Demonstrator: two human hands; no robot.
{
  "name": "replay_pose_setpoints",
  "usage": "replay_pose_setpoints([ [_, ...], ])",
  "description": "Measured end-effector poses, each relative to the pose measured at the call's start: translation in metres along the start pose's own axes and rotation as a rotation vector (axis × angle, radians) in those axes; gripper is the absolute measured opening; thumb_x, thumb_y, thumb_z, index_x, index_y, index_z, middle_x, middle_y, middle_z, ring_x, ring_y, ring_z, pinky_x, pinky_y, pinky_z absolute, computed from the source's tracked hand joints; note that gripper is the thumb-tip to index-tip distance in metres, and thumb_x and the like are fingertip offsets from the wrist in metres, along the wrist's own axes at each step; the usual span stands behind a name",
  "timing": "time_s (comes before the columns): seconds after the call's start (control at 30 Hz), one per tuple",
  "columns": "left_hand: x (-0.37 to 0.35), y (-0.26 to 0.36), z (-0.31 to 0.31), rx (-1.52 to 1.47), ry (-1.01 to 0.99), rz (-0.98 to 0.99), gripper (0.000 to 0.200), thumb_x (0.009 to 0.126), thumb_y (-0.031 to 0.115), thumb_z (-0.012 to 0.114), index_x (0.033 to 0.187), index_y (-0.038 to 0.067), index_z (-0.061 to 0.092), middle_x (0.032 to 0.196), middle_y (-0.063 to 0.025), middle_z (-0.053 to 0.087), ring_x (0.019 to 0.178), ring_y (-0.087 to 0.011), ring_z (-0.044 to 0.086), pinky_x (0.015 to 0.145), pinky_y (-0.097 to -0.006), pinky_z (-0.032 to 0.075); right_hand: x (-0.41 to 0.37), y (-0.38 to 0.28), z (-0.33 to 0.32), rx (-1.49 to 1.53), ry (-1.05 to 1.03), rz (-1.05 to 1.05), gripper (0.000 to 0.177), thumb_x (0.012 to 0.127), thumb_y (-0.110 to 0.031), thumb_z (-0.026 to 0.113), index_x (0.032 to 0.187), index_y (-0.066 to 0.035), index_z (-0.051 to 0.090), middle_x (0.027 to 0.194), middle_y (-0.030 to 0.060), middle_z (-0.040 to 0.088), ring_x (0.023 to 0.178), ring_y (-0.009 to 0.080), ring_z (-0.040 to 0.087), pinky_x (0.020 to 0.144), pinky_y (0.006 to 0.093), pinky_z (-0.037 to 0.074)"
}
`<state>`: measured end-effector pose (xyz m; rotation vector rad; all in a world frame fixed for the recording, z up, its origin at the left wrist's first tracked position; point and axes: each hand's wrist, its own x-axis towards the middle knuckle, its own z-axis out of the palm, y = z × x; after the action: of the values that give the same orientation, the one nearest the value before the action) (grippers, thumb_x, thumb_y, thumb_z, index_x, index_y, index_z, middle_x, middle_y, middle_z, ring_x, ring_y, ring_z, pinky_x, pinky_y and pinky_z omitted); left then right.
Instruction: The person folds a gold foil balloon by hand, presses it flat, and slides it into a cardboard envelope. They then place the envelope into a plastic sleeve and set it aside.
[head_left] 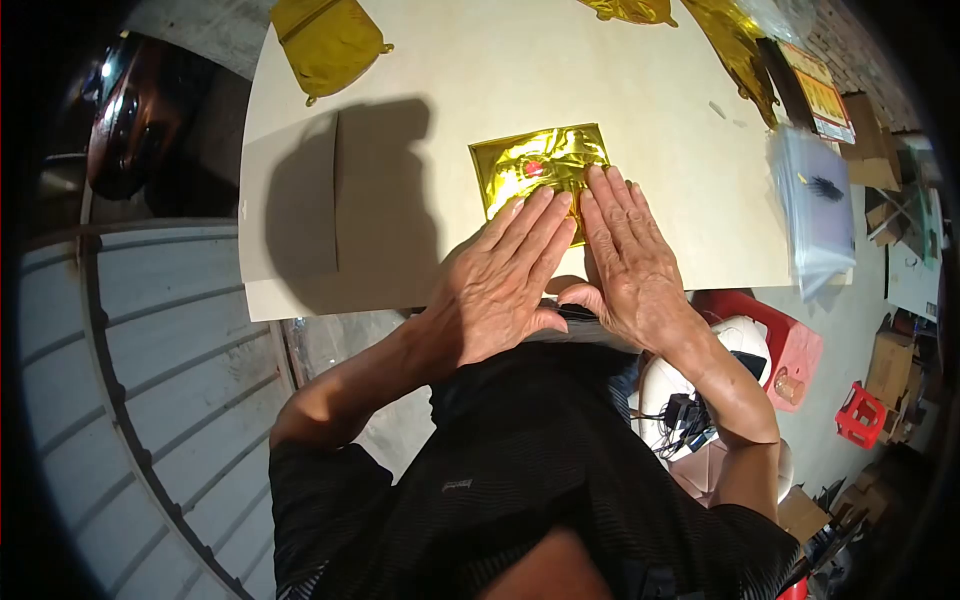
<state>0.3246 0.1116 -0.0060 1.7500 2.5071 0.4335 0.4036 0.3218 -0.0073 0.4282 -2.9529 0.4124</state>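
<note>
Hands flat on glossy, crinkled gold foil

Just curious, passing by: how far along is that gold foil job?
Done: the gold foil square lies spread out, red spot up. In hand: left hand and right hand lie flat over its near part. To do, perhaps: smoothing, as creases show. Whether the far-left gold pouch on the table is finished or waiting, I can't tell.

Pale table with gold packet, gold foil pieces, clear plastic sleeves
</note>
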Motion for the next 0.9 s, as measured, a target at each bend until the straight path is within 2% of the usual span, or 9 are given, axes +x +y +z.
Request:
replay_pose_setpoints([
  [0.17, 0.002, -0.001, -0.001, 0.028, -0.023, -0.005, 0.116, 0.071, 0.065, 0.075, 0.153, -0.007, 0.035, 0.165, -0.022, 0.03, 0.155, -0.0351, 0.025, 0.129, -0.048, 0.018, -0.001, 0.001, 0.001, 0.009, 0.003, 0.013, 0.101, 0.091, -0.066, 0.054, 0.153, 0.011, 0.033, 0.163, 0.0299, 0.028, 0.153, 0.0452, 0.026, 0.125, 0.0544, 0.023],
  [0.23, 0.001, 0.0, -0.004, 0.14, -0.1, 0.005, 0.107, 0.084, 0.071, 0.06, 0.154, -0.006, 0.036, 0.166, -0.0214, 0.028, 0.157, -0.034, 0.02, 0.129, -0.0468, 0.012, 0.0, 0.003, 0.0, 0.017, -0.002, 0.003, 0.1, 0.091, -0.066, 0.054, 0.154, 0.009, 0.034, 0.163, 0.0292, 0.028, 0.153, 0.0446, 0.026, 0.125, 0.0543, 0.022],
  [0.33, 0.001, -0.001, -0.004, 0.146, -0.097, 0.009, 0.106, 0.086, 0.072, 0.057, 0.154, -0.006, 0.036, 0.166, -0.0211, 0.028, 0.157, -0.034, 0.02, 0.129, -0.0467, 0.011, 0.001, 0.003, -0.004, -0.006, -0.023, -0.002, 0.098, 0.091, -0.066, 0.054, 0.154, 0.006, 0.035, 0.163, 0.028, 0.028, 0.153, 0.0435, 0.026, 0.125, 0.0541, 0.022],
  [0.57, 0.002, 0.0, -0.005, 0.192, -0.101, 0.02, 0.105, 0.087, 0.072, 0.056, 0.155, -0.005, 0.036, 0.166, -0.0206, 0.029, 0.157, -0.0334, 0.02, 0.129, -0.0466, 0.011, 0.0, 0.007, -0.011, -0.005, -0.072, 0.0, 0.097, 0.09, -0.066, 0.054, 0.155, 0.003, 0.036, 0.164, 0.0256, 0.028, 0.154, 0.0419, 0.025, 0.126, 0.0548, 0.021],
  [0.9, 0.002, -0.001, 0.002, 0.136, -0.093, 0.009, 0.11, 0.081, 0.071, 0.062, 0.156, -0.004, 0.034, 0.166, -0.0191, 0.028, 0.157, -0.032, 0.02, 0.13, -0.0463, 0.011, -0.018, 0.002, -0.009, 0.052, -0.079, -0.104, 0.101, 0.088, -0.066, 0.057, 0.156, 0.006, 0.035, 0.163, 0.0247, 0.031, 0.154, 0.0405, 0.027, 0.126, 0.0544, 0.02],
])
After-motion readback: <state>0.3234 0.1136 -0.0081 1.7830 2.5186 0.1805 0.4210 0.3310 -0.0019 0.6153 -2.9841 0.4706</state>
